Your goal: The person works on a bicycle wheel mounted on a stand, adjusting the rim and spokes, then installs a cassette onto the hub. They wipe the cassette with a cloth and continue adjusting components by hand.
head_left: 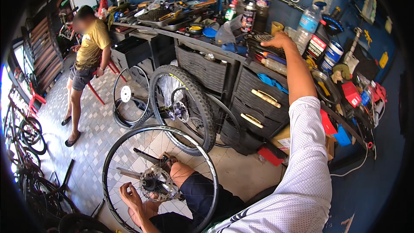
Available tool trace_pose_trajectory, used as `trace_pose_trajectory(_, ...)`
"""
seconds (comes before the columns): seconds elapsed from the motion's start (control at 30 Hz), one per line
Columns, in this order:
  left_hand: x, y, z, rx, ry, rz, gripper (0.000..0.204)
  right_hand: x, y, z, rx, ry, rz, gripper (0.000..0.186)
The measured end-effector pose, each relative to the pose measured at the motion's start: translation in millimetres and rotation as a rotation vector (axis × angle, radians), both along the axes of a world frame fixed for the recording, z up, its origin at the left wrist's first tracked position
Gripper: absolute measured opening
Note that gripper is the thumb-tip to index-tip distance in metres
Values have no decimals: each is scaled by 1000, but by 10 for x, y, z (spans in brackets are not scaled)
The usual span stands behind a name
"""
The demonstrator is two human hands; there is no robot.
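A bicycle wheel rim (211,168) with spokes rests over my legs, its hub and brake disc (156,184) near the middle. My left hand (129,196) is among the spokes on the wheel's left side, fingers curled together; what they pinch, if anything, is too small to make out. My right arm stretches up to the cluttered workbench, where my right hand (280,41) is spread over a dark perforated item (264,38), beside a tan cup (276,27) and pliers with blue handles (276,57). Whether it touches anything there is unclear. A large water bottle (307,26) stands just right of it.
A person (90,43) in a yellow shirt stands at left near red stools. A knobby-tired wheel (202,116) and another wheel (116,92) lean before the drawers (254,103). Bikes (28,133) line the left edge. Cans, bottles, tools and a red box (351,92) crowd the bench.
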State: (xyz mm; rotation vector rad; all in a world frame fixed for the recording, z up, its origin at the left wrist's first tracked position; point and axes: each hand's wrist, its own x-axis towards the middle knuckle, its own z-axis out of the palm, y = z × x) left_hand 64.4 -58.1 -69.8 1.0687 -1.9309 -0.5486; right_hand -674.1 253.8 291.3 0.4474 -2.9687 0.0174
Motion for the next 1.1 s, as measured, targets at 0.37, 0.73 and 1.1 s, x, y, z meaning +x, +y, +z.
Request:
trace_pose_trajectory(0.37, -73, 14, 80, 72, 6, 36, 9, -429, -40, -141, 15, -15, -46, 126)
trace_pose_trajectory(0.73, -127, 53, 243, 71, -2, 43, 8, -320, -17, -170, -119, 99, 13, 114)
trace_pose_trajectory(1.1, -135, 51, 203, 55, -14, 38, 6, -339, -52, 13, -261, 125, 340, 103)
